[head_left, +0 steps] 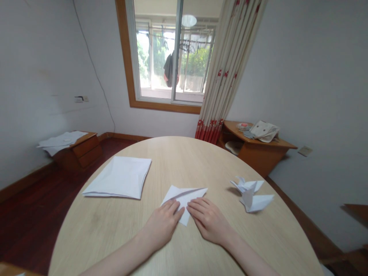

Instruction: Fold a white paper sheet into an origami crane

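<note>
A partly folded sheet of white paper lies on the round wooden table, with one point toward me and a raised fold along its far side. My left hand rests on its left part, fingers stretched out flat and thumb near the middle. On the right part lie the extended fingers of my right hand, pressing the paper down. Both hands touch the paper against the tabletop. To the right stand two folded paper birds, close together.
A stack of white paper sheets lies at the table's left. Beyond the round table are a low drawer cabinet at left and a corner desk at right. A curtain hangs beside the window.
</note>
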Demonstrator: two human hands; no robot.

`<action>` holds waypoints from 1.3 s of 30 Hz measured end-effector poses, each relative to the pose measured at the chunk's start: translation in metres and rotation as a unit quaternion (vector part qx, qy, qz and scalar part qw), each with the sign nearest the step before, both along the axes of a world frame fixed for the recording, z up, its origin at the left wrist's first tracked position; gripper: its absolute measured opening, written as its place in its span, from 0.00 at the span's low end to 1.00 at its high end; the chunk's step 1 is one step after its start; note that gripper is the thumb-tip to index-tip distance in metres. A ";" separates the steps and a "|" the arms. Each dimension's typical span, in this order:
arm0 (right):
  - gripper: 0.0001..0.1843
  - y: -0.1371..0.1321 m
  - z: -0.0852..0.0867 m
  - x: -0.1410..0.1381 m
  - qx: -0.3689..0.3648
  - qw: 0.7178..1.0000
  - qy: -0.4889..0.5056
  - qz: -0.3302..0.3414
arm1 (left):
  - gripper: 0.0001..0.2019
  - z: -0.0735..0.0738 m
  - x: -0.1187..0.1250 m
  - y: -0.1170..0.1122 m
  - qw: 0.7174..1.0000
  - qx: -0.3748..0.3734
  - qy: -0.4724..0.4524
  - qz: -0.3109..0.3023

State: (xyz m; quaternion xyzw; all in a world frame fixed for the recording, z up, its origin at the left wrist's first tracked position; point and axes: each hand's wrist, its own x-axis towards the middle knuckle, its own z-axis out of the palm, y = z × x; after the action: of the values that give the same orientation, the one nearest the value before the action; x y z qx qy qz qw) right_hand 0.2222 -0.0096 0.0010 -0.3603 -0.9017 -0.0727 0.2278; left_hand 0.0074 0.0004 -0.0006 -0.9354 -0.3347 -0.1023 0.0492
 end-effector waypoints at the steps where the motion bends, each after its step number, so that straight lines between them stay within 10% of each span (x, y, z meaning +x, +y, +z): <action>1: 0.20 0.000 -0.001 0.001 -0.005 1.000 0.000 0.001 | 0.22 0.000 0.000 0.000 1.000 0.000 0.000 -0.001; 15: 0.18 -0.006 0.006 0.001 -0.053 0.998 0.012 0.029 | 0.11 0.018 0.001 -0.004 0.998 -0.062 -0.020 0.024; 31: 0.11 -0.006 0.000 -0.005 0.002 1.000 0.009 -0.001 | 0.06 0.001 0.001 0.004 0.993 0.071 -0.090 0.023; 39: 0.12 -0.006 -0.005 -0.008 0.019 0.999 -0.006 -0.034 | 0.08 0.004 0.002 0.003 0.980 0.002 -0.191 0.059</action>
State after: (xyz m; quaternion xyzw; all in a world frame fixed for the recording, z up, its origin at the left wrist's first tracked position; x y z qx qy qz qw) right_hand 0.2141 -0.0153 -0.0043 -0.3860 -0.8886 -0.0997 0.2268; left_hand 0.0097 0.0038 0.0029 -0.8774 -0.3920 -0.2764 -0.0081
